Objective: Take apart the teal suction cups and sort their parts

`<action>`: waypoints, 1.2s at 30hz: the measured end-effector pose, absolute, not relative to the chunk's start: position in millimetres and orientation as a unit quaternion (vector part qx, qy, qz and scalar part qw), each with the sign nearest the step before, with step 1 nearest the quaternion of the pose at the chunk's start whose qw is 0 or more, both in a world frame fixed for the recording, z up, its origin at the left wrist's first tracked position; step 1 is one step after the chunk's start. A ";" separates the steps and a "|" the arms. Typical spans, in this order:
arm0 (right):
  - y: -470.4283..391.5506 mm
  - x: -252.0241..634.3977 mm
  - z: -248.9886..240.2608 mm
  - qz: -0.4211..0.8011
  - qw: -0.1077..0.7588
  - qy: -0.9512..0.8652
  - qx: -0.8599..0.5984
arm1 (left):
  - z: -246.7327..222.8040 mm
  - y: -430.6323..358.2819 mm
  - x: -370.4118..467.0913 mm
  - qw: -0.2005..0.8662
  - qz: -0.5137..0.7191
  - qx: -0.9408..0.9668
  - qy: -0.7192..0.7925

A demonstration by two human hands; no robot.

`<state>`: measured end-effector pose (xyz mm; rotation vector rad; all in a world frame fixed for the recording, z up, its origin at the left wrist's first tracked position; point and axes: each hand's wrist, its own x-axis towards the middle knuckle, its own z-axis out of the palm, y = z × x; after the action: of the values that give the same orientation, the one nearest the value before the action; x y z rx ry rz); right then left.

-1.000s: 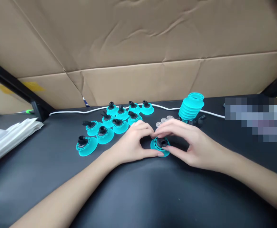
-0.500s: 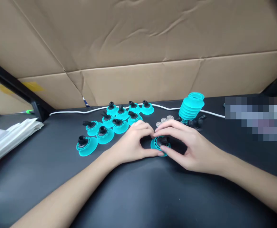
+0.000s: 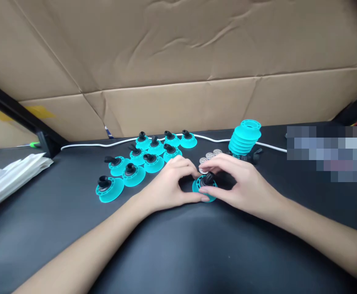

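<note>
The stubby black plastic nozzle (image 3: 209, 178) has turned; your left hand (image 3: 172, 183) clasps the flared turquoise plastic cup (image 3: 196, 188); your right hand (image 3: 246, 179) curls alongside, grip unclear.

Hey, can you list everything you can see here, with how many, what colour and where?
Teal cup with black knob: one, between the hands
Knobbed cups: ten, teal with black knobs, grouped left
Cup stack: one, teal, back right
Discs: several, silver, partly behind right hand
Black pieces: several, black, at the stack's base
Cable: one, white, along the back
Packets: several, white, far left
Small item: one, blue and white, back left
Tape: yellow, on cardboard, left
Cardboard: brown, behind
Tabletop: one, black, underneath
Pixelated patch: one, right; contents unreadable
Left hand: one, bare, at the cup
Right hand: one, bare, at the cup
</note>
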<state>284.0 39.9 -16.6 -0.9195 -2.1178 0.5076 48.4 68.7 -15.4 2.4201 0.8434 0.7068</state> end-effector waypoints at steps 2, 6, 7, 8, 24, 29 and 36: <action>40.4 285.8 -16.9 0.211 0.385 -0.820 -0.368 | -16.0 68.6 48.5 0.243 0.263 0.881 0.309; 40.7 292.9 -14.4 0.280 0.364 -0.819 -0.344 | -16.4 68.7 48.4 0.245 0.268 0.880 0.306; 40.3 293.0 -14.3 0.284 0.360 -0.822 -0.338 | -16.3 68.9 48.4 0.245 0.268 0.880 0.306; 39.7 292.0 -14.7 0.279 0.357 -0.826 -0.335 | -16.1 69.0 48.5 0.243 0.267 0.881 0.306; 38.0 286.3 -17.5 0.248 0.349 -0.840 -0.332 | -16.4 69.7 48.4 0.235 0.256 0.885 0.310; 36.9 285.4 -16.0 0.266 0.352 -0.842 -0.309 | -15.4 69.2 49.0 0.239 0.253 0.884 0.311; 40.0 286.2 -17.7 0.214 0.361 -0.840 -0.343 | -16.6 69.0 48.4 0.240 0.256 0.885 0.305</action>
<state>286.2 40.0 -17.7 -0.8830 -2.1649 0.5506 48.4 69.0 -16.6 2.4236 0.8347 0.7013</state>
